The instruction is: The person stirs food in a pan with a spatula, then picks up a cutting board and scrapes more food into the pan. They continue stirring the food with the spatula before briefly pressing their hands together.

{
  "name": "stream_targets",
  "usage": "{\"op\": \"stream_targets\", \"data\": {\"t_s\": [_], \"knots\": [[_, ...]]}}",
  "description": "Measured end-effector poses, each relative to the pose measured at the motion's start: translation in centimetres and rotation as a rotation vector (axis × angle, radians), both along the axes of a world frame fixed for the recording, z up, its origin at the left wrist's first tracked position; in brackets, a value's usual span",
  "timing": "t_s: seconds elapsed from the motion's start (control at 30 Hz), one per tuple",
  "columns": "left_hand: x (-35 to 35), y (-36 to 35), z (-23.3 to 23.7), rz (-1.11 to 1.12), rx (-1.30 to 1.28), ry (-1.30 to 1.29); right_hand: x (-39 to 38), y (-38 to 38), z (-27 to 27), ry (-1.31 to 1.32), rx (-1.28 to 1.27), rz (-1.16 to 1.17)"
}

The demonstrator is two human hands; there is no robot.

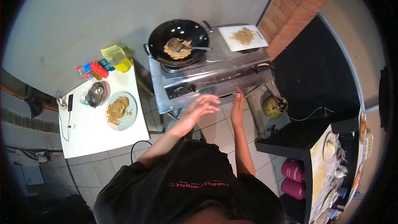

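Observation:
My left hand (202,108) is raised in front of the stove with its fingers apart and holds nothing. Facing it, my right hand (237,107) has its fingers stretched out, seen nearly edge-on, and it too appears to hold nothing. Both hands are near the front edge of the metal gas stove (219,78). On the left burner sits a black wok (160,36) with pale brown strips of food (177,54) in it. A slotted metal turner (176,45) rests inside on the food. Chopped pale pieces (243,36) lie on a white cutting board (230,46) over the right burner.
At left, a white table (85,139) bears a plate (129,120) of food, a metal bowl (93,101), several bottles, a yellow container (123,65) and a phone (70,102). A pot (267,111) stands low at right, beside a black shelf (286,142) with purple objects (293,178).

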State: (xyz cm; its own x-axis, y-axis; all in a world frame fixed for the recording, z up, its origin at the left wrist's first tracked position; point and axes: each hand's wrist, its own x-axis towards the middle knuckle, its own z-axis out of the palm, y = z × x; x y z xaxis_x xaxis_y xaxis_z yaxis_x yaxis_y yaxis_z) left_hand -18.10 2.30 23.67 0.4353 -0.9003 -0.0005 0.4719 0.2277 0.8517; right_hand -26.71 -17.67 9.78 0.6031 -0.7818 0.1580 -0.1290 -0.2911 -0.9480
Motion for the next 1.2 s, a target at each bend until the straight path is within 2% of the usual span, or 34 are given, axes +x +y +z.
{"op": "stream_targets", "data": {"t_s": [0.03,0.1,0.13,0.2,0.33,0.43,0.47,0.57,0.63,0.8,0.93,1.13,1.2], "knots": [[2.5,1.7,-1.4,0.079,0.059,-0.029,0.4,1.0,0.5,0.011,0.006,0.011],[6.4,5.0,-4.8,0.268,0.193,-0.078,0.7,2.8,1.7,-0.015,0.448,0.088],[8.1,6.7,-6.6,0.377,0.268,-0.105,1.2,3.1,1.3,-0.008,0.457,0.086],[10.8,10.4,-9.4,0.447,0.245,-0.114,1.6,4.1,0.7,-0.033,0.518,0.13],[13.4,15.4,-10.3,0.507,0.366,-0.091,5.3,4.8,3.2,-0.149,0.702,0.154],[14.3,17.5,-10.3,0.611,0.496,-0.153,9.5,3.2,4.7,-0.154,0.508,0.123],[14.6,17.7,-10.0,0.682,0.484,-0.225,10.9,2.6,5.2,-0.131,0.45,0.123],[15.1,18.7,-8.5,0.742,0.474,-0.185,15.3,-0.6,4.9,-0.103,0.271,0.179],[15.5,19.2,-9.1,0.747,0.454,-0.189,17.2,-2.3,4.3,-0.061,-0.012,0.137],[16.0,19.2,-8.5,0.721,0.482,-0.238,21.6,-5.6,3.5,0.098,-0.14,0.083],[16.4,19.3,-8.5,0.772,0.447,-0.151,23.7,-6.9,2.0,0.218,-0.269,0.109],[16.7,19.1,-8.8,0.758,0.45,-0.107,25.2,-7.2,1.9,0.166,-0.381,0.185],[16.8,19.1,-9.0,0.737,0.456,-0.135,25.6,-7.0,2.8,0.188,-0.324,0.208]]}}
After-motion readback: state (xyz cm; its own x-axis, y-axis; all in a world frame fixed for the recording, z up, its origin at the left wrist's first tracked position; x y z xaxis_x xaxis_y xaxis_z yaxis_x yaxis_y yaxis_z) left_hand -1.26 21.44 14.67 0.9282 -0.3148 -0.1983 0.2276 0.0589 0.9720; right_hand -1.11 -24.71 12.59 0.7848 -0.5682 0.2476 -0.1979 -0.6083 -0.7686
